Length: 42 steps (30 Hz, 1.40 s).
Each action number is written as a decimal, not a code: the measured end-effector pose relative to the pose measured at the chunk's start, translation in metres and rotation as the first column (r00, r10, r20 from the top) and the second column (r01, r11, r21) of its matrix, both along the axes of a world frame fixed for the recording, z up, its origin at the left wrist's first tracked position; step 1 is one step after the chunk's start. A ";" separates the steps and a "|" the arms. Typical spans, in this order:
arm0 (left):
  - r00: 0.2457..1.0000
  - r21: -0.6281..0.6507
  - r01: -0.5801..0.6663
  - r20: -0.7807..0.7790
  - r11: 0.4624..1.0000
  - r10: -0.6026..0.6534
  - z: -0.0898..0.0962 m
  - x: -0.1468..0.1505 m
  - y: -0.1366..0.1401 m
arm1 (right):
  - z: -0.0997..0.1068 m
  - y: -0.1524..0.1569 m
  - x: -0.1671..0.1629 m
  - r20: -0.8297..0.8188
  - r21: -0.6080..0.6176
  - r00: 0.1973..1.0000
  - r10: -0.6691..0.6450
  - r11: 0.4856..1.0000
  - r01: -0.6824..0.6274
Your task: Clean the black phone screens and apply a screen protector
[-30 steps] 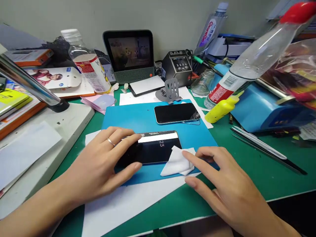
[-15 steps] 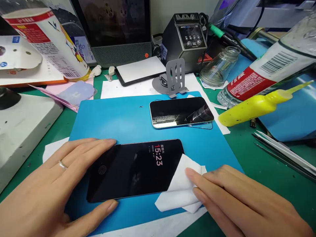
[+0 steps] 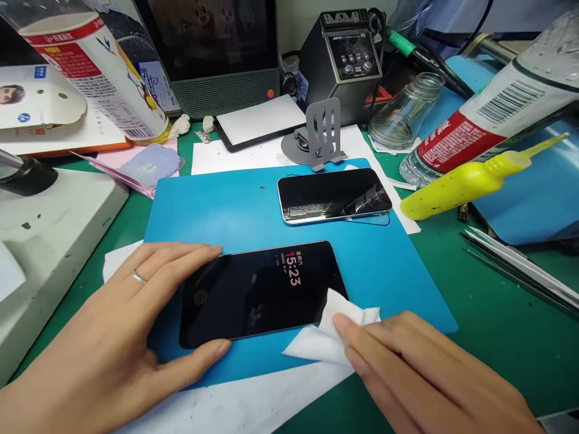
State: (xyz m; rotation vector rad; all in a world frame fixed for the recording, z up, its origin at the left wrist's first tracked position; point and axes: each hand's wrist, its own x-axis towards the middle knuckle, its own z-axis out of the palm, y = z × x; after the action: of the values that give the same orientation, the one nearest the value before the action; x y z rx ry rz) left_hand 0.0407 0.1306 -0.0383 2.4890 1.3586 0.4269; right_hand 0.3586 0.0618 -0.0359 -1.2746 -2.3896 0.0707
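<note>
A black smartphone (image 3: 266,301) lies face up on a blue mat (image 3: 203,211), its dark screen lit with 15:23 and a fingerprint mark. My left hand (image 3: 154,319) spans the phone's left end, fingertips at the far edge and thumb at the near edge, a ring on one finger. In my right hand (image 3: 420,367), a folded white wipe (image 3: 335,331) is pinched between thumb and fingers. The wipe touches the phone's near right corner and covers it. Beyond, a second phone (image 3: 335,196) with a cracked-looking screen rests on the mat.
A metal phone stand (image 3: 322,135) and a white-screened phone (image 3: 262,123) sit behind the mat. To the right are a yellow squeeze bottle (image 3: 461,190), a plastic bottle (image 3: 479,129), a glass jar (image 3: 400,117) and tweezers (image 3: 520,265). A white device base (image 3: 67,235) stands left.
The wipe has shifted slightly along the phone's near right corner and is folded differently under my right fingers. My left hand keeps its place on the phone. The whole view has shifted slightly.
</note>
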 end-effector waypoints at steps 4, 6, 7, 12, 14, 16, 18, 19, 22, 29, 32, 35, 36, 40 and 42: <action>0.999 0.012 0.023 -0.023 1.000 -0.023 0.001 -0.001 0.000 | 0.004 0.008 -0.008 0.001 -0.031 0.998 -0.066 0.997 0.066; 0.999 0.027 0.040 -0.001 0.999 -0.040 0.003 0.000 0.001 | 0.004 0.007 -0.012 0.007 -0.035 0.994 -0.106 0.994 0.106; 0.999 0.027 0.045 0.006 0.999 -0.045 0.004 0.000 0.002 | 0.005 0.006 -0.014 0.008 -0.021 0.993 -0.116 0.993 0.116; 0.998 0.016 0.059 0.018 0.998 -0.059 0.003 0.002 0.002 | 0.006 0.004 -0.021 0.018 0.048 0.984 -0.176 0.983 0.175; 0.998 0.025 0.065 0.026 0.998 -0.065 0.003 0.002 0.002 | 0.007 0.006 -0.023 0.020 0.037 0.981 -0.195 0.980 0.194; 0.998 0.028 0.063 0.031 0.998 -0.063 0.003 0.002 0.002 | 0.008 0.007 -0.023 0.031 0.039 0.979 -0.204 0.978 0.202; 0.997 0.030 0.061 0.034 0.998 -0.062 0.003 0.001 0.002 | 0.008 0.003 -0.022 0.046 0.041 0.981 -0.191 0.981 0.189; 0.998 0.030 0.060 0.034 0.998 -0.061 0.003 0.001 0.002 | 0.008 0.000 -0.020 0.041 0.042 0.983 -0.177 0.984 0.175; 0.998 0.030 0.057 0.034 0.998 -0.058 0.003 0.001 0.002 | 0.005 -0.010 -0.017 -0.012 0.023 0.989 -0.148 0.989 0.148; 0.999 0.030 0.039 0.025 0.999 -0.039 0.001 0.000 0.002 | -0.006 -0.016 -0.015 -0.093 0.023 0.983 -0.158 0.987 0.161; 0.999 0.017 0.035 0.018 0.999 -0.035 0.001 -0.001 0.002 | -0.004 -0.014 -0.016 -0.090 0.035 0.983 -0.162 0.986 0.165; 1.000 0.002 0.026 0.016 1.000 -0.026 0.000 -0.001 0.001 | 0.001 -0.006 -0.016 -0.028 0.008 0.989 -0.148 0.989 0.148; 1.000 0.003 0.024 0.015 1.000 -0.024 -0.001 -0.002 0.001 | 0.003 -0.002 -0.016 0.001 -0.012 0.989 -0.146 0.989 0.146; 1.000 0.024 0.024 0.003 0.999 -0.024 -0.002 -0.002 0.001 | 0.007 0.013 -0.016 0.066 0.017 0.984 -0.167 0.986 0.166; 1.000 0.013 0.017 0.006 1.000 -0.017 -0.002 -0.002 0.001 | 0.006 0.012 -0.015 0.097 0.029 0.982 -0.163 0.987 0.161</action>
State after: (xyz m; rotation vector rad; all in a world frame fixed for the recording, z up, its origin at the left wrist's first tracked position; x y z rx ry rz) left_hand 0.0386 0.1312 -0.0400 2.5056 1.3357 0.4398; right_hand 0.3436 0.0740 -0.0299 -1.4894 -2.3514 -0.0672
